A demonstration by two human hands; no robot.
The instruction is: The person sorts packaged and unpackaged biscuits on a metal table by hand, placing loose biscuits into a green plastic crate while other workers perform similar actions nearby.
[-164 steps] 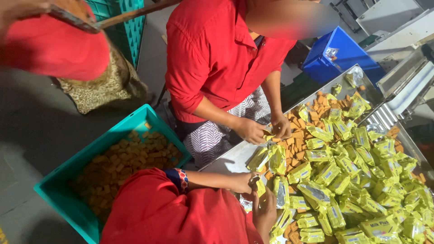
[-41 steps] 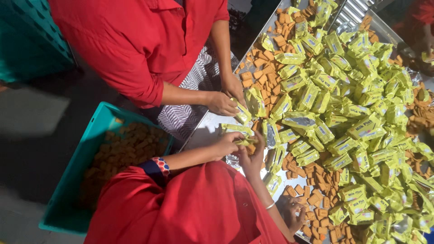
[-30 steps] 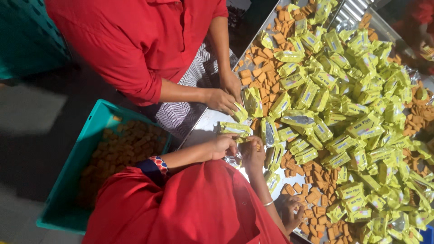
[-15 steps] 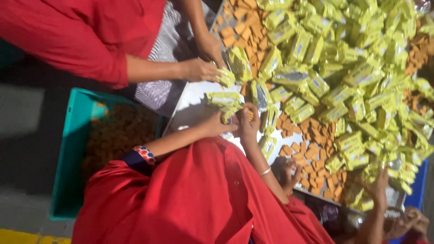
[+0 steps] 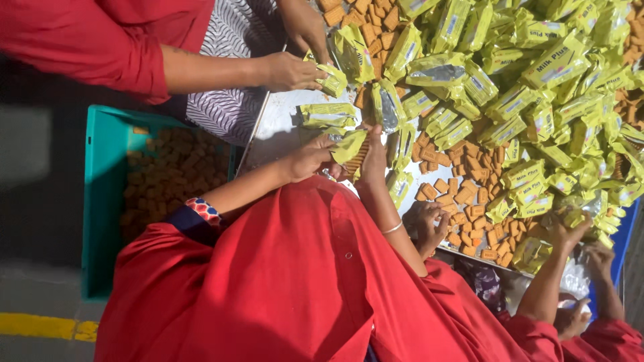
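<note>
over on the far left one teal crate is sitting on the dark floor, filled with loose brown biscuits, far too many to count, and one yellow line is running across the floor below it. moving in, the person in red is reaching both arms up to the table. the left hand is pinching one end of a single yellow-green packet, fingers pressed together on the wrapper. the right hand is closing around the other side of it, fingers curled in against a short stack of biscuits that is showing at the packet's open end. so that one packet is hanging between the two hands, just above the near edge of the metal table.

above them, a co-worker in red is working with two hands; the nearer hand is gripping another packet at the table's edge. two more packets are lying flat on the bare metal just beside them.

further right, the table is carrying a heap of yellow-green packets, dozens at least, beyond counting, with loose biscuits lying scattered under and around them. along the lower right, three more hands belonging to other people are reaching into the pile; one open hand is resting by the biscuits. at the far right edge one blue container is peeking out.
</note>
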